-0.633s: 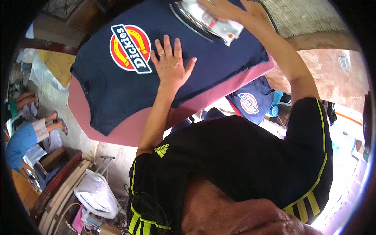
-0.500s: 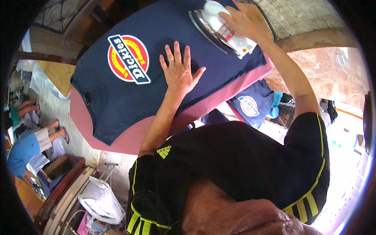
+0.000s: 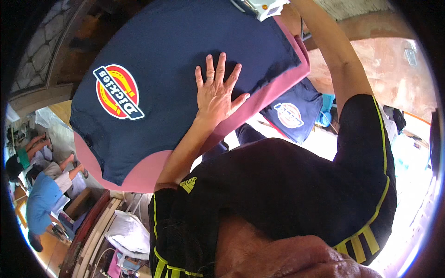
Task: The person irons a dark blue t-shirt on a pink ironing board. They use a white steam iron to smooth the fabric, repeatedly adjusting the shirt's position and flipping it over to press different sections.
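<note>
A dark navy T-shirt [image 3: 185, 41] with a round red and yellow print lies spread on a pink-covered ironing board [image 3: 143, 173]. My left hand [image 3: 217, 95] rests flat on the shirt, fingers spread, near the board's close edge. A white iron [image 3: 271, 8] is cut off by the upper edge of the view, with only its heel and part of its shiny soleplate showing. My right forearm [image 3: 333, 46] reaches up beside it; the fingers are beyond the frame, and the iron has moved along with that arm.
Another navy printed shirt [image 3: 292, 113] hangs beyond the board's right side, near a blue item [image 3: 324, 113]. A person in a blue shirt [image 3: 44, 197] bends at the far left. A white bundle [image 3: 130, 231] lies lower left, beside stacked boards [image 3: 95, 231].
The iron and my right hand have moved farther away, mostly out of the top of the view. The shirt's print appears lower and more to the left. My left hand stays flat, fingers wider apart.
</note>
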`<state>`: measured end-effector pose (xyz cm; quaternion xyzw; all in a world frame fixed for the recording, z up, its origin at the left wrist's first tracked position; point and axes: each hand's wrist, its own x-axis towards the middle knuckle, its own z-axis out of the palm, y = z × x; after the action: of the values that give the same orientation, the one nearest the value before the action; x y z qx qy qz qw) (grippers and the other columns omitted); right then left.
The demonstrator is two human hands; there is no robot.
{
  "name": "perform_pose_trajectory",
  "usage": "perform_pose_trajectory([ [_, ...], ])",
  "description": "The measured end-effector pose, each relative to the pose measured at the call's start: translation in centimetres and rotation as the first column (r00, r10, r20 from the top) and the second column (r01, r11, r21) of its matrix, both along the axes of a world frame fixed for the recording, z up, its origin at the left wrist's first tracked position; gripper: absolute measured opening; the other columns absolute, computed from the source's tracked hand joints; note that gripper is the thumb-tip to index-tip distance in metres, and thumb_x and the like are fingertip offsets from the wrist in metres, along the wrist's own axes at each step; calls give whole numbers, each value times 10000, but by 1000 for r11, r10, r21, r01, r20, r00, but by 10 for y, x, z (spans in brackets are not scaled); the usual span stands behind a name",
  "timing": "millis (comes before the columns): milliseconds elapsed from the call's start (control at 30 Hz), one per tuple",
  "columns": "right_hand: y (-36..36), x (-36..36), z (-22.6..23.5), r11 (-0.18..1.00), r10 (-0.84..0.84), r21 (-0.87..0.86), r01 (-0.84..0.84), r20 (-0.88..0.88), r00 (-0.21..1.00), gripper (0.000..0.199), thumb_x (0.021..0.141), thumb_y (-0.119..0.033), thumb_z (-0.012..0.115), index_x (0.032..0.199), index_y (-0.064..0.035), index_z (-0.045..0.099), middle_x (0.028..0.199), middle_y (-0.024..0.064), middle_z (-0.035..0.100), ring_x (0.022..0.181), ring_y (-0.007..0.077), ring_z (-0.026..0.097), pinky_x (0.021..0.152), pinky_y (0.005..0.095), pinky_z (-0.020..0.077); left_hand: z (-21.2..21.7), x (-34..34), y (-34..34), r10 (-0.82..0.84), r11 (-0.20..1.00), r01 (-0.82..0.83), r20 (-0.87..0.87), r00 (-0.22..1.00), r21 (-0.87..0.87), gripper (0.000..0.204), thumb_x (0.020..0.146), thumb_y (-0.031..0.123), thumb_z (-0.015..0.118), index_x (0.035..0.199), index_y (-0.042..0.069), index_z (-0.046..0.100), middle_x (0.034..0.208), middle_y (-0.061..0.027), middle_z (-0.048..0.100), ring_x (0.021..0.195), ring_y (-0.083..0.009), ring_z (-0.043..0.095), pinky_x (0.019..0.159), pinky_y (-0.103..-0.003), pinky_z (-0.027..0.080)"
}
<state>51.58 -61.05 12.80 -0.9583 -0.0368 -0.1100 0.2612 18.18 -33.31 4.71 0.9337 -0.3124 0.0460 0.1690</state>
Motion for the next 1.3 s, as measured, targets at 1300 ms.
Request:
perform_pose_trajectory([
  [1300, -91, -265, 53, 842, 232, 521, 138, -583, 779, 365, 998, -328, 617, 1225, -42, 638, 926, 90, 636, 719, 176, 588, 613, 308, 535, 0, -82, -17, 547, 837, -547, -85, 833, 33, 948, 817, 534, 755, 1556, 89, 363, 1653, -200, 264, 1541, -451, 169, 1157, -686, 135],
])
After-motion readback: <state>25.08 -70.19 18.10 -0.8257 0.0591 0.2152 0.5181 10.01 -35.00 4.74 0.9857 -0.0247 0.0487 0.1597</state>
